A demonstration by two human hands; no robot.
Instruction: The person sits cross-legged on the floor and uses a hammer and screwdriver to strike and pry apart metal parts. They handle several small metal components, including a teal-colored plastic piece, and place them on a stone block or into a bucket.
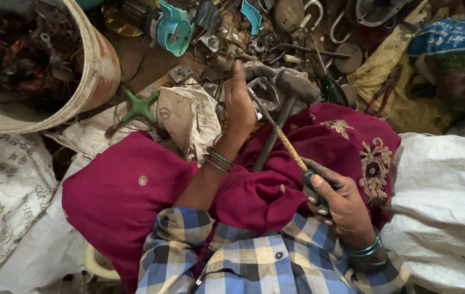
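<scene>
Screwdriver (284, 141), green handle clamped in right hand (341, 204) at near right, tip driven far-left into grey metal part (259, 87) steadied under left hand (239, 103), fingers closed on it, apparently for prying; hammer (289, 98) just beside, scrap heap (276, 32) beyond, bucket (99, 65) far left.

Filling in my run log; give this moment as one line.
left hand: on metal scrap | right hand: grips screwdriver | hammer: on lap

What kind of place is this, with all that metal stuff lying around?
Probably a scrap-sorting spot. A heap of metal scrap covers the ground, a bucket holds rusty bits, and the right hand holds a screwdriver beside a hammer.
</scene>
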